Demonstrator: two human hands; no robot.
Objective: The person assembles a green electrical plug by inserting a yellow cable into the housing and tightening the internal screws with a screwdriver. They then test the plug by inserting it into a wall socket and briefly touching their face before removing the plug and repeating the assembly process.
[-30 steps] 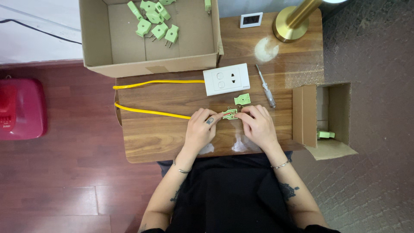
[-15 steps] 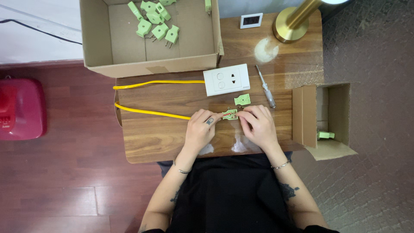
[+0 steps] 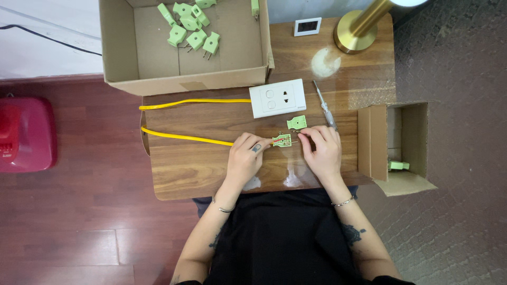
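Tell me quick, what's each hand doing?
Left hand: closed on the yellow cable, right by the open light-green plastic plug half.
Right hand: fingertips pinched at that plug half's other side; what they grip cannot be told.

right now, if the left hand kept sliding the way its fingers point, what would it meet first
The left hand points right along the table, so it would first meet the open green plug half at its fingertips, then likely the right hand just beyond.

Brass lamp base [image 3: 355,37], red case [image 3: 24,134], small display [image 3: 307,26].
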